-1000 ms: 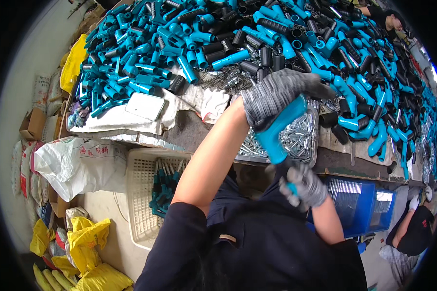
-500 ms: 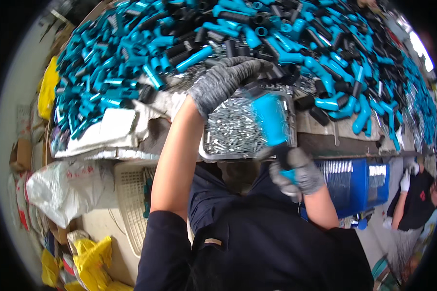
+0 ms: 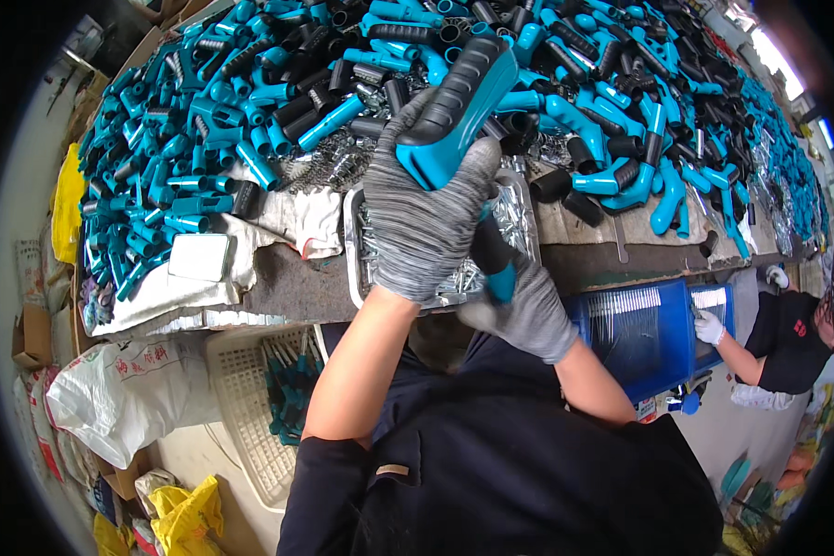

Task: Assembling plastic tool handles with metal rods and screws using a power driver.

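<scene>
My left hand point(image 3: 417, 218), in a grey striped knit glove, is closed around a teal and black tool handle point(image 3: 459, 111). It holds the handle up at a slant over the metal tray point(image 3: 350, 243), with the ribbed black side showing. Close below it, my gloved right hand point(image 3: 528, 310) grips a second black and teal handle point(image 3: 497, 255), partly hidden behind the fingers and the left glove. Small silver metal pins point(image 3: 511, 218) lie in the tray under both hands.
A big heap of teal and black handle parts point(image 3: 222, 120) covers the bench. A white cloth point(image 3: 301, 221) and a flat pale piece point(image 3: 199, 257) lie left. Below stand a cream basket point(image 3: 236, 408) and blue bins point(image 3: 635, 334). A co-worker point(image 3: 783, 338) is at right.
My left hand has turned and now shows the teal and black handle in its grip, raised over the tray. My right hand has moved up and left, closer to it.
</scene>
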